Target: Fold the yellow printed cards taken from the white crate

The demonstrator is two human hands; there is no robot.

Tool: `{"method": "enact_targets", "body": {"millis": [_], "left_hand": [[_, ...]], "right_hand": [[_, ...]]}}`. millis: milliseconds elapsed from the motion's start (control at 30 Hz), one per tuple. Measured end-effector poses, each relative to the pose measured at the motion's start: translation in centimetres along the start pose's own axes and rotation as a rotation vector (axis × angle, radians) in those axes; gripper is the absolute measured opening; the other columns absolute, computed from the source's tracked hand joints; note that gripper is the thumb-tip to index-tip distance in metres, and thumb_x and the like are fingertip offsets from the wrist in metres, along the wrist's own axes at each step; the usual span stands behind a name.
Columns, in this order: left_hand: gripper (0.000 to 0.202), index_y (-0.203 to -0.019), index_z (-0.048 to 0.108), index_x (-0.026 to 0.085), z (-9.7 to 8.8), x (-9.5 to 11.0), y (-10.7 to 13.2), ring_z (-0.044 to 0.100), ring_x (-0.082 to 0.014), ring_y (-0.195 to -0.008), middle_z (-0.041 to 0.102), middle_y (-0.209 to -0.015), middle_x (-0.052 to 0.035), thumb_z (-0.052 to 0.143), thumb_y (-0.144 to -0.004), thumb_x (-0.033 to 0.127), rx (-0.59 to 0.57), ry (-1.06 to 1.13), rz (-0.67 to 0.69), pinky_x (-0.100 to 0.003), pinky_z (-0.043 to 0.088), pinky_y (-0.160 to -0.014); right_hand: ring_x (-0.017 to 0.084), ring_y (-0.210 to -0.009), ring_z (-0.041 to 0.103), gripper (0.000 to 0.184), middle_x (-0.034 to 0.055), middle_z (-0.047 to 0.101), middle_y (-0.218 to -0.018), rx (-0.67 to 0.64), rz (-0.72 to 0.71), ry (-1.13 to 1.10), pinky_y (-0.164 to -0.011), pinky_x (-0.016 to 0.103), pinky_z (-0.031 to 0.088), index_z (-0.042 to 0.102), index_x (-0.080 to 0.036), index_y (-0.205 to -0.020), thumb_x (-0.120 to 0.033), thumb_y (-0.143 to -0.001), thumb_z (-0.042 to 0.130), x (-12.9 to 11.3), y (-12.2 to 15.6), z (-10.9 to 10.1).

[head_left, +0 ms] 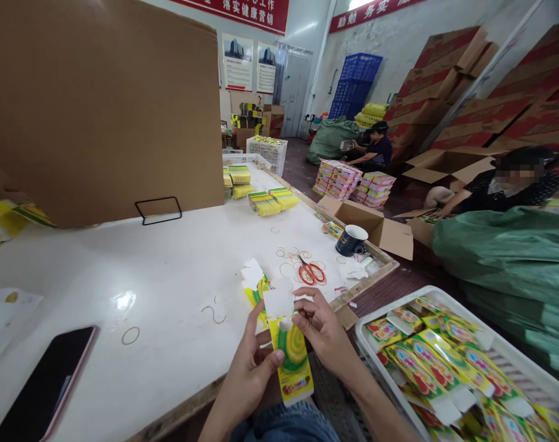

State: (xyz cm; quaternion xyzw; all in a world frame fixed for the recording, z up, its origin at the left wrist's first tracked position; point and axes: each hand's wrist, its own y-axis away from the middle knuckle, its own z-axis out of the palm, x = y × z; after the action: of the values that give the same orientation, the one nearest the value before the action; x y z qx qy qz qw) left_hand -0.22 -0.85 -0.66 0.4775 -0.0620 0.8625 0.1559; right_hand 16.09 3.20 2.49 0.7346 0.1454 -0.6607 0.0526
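A yellow and green printed carton [290, 353] with a white end flap is held up in front of me at the table's near edge. My left hand [256, 356] grips its left side, thumb on the printed face. At the upper right of the carton, my right hand [323, 328] pinches it near the white flap. Just behind it on the table lies another yellow carton [252, 276] with white flaps, partly hidden by my left hand and the held one. Beyond my right hand rest red-handled scissors [312, 272] among several loose rubber bands [286, 269].
On the right stands a white crate [363, 334] of flat printed cartons. A dark mug [352, 240] sits by the table edge. A phone [44, 387] lies at left; a cardboard sheet [104, 116] stands behind. Bundled cartons [263, 203] lie farther back. Two people work at right.
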Motion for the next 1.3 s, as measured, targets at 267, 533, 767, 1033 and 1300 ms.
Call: {"method": "enact_targets", "body": {"millis": [267, 533, 767, 1033, 1300], "left_hand": [[0.052, -0.13, 0.032, 0.02, -0.5, -0.2, -0.4, 0.058, -0.0254, -0.107, 0.049, -0.13, -0.0169, 0.057, -0.087, 0.033, 0.068, -0.182, 0.062, -0.032, 0.049, -0.082], [0.052, -0.136, 0.03, 0.023, -0.3, -0.5, -0.3, 0.046, -0.0244, -0.124, 0.033, -0.144, -0.0139, 0.052, -0.09, 0.032, 0.041, -0.26, 0.031, -0.034, 0.044, -0.095], [0.063, -0.135, 0.026, 0.02, -0.1, 0.2, -0.1, 0.056, -0.0276, -0.111, 0.048, -0.13, -0.0184, 0.061, -0.084, 0.031, 0.07, -0.074, 0.008, -0.035, 0.049, -0.086], [0.058, -0.14, 0.028, 0.022, 1.6, -1.2, -1.2, 0.043, -0.0213, -0.127, 0.046, -0.136, -0.0112, 0.052, -0.087, 0.026, -0.047, -0.4, 0.116, -0.038, 0.034, -0.107], [0.064, -0.147, 0.022, 0.014, -1.3, -3.3, -3.0, 0.016, -0.0162, -0.141, 0.029, -0.148, -0.004, 0.043, -0.087, 0.021, 0.055, -1.267, 0.053, -0.043, -0.012, -0.114]], "right_hand": [[0.014, -0.083, 0.05, 0.033, 0.0066, 0.055, -0.093, -0.097, -0.023, 0.234, -0.073, 0.025, 0.039, 0.064, -0.015, -0.106, -0.039, -0.091, 0.048, -1.3, -0.1, -1.2], [0.011, -0.058, 0.043, 0.035, -0.004, 0.049, -0.064, -0.079, 0.158, 0.509, -0.055, 0.021, 0.028, 0.045, -0.02, -0.114, -0.026, -0.081, 0.054, -0.9, 0.0, 0.0], [0.011, -0.056, 0.04, 0.033, -0.0047, 0.041, -0.058, -0.06, 0.069, 0.491, -0.056, 0.022, 0.031, 0.049, -0.017, -0.116, -0.031, -0.086, 0.052, -0.4, -0.2, 0.5], [0.018, -0.084, 0.056, 0.035, 0.007, 0.061, -0.098, 0.238, 0.007, 0.736, -0.075, 0.03, 0.042, 0.062, -0.018, -0.101, -0.048, -0.087, 0.049, -2.6, 3.5, -6.4], [0.023, -0.089, 0.054, 0.04, 0.0073, 0.063, -0.095, 0.338, -0.018, 1.022, -0.084, 0.038, 0.037, 0.069, -0.022, -0.094, -0.056, -0.081, 0.053, -0.5, 3.5, -10.5]]}}
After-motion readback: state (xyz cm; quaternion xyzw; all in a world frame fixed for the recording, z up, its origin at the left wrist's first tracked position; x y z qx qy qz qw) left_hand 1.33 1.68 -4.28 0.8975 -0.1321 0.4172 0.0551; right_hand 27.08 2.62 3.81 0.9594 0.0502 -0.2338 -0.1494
